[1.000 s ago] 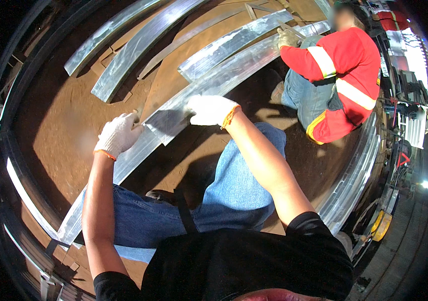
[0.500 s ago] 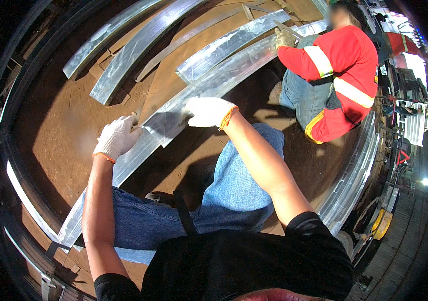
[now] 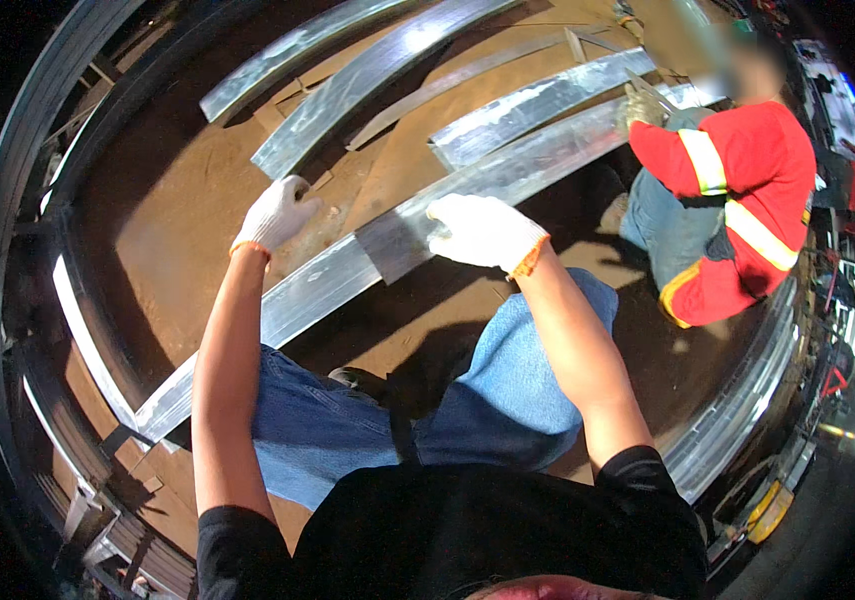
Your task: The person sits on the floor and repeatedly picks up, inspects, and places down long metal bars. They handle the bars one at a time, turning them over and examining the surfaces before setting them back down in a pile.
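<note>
Across the brown surface, I see the long metal strip lying diagonally. My right hand overlaps its edge; my left hand is just beside it. Both hands' fingers curl, but I cannot tell whether they close.

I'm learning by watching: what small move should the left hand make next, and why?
Perhaps bring the left gloved hand over the lower metal strip, close to the upper metal strip: that hand appears off to the side, while the right gloved hand shows over the upper strip.
</note>
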